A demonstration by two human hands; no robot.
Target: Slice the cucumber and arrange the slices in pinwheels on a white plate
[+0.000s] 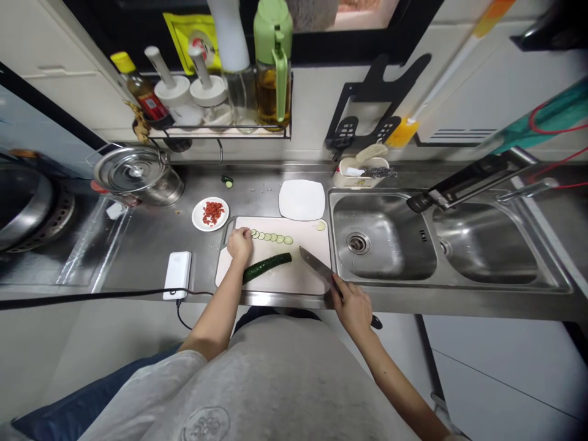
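A white cutting board (298, 278) lies on the steel counter. Thin cucumber slices (274, 237) form a row across its upper part, and one more slice (320, 226) sits near the top right corner. Below the row lies a long piece of dark green cucumber (267, 266), its left end beside my left wrist. My left hand (240, 244) is closed at the left end of the row, fingertips at the last slice; what they pinch is too small to make out. My right hand (353, 308) grips a knife (316, 266) by its handle, blade pointing up-left over the board's right side.
Behind the board is a white square plate (302, 200). A small plate (197, 218) with chopped red pieces stands left of it, near cucumber ends (227, 181). A white power bank (177, 273) with a cable lies left. The sink (386, 239) adjoins the board's right; a lidded pot (158, 184) stands back left.
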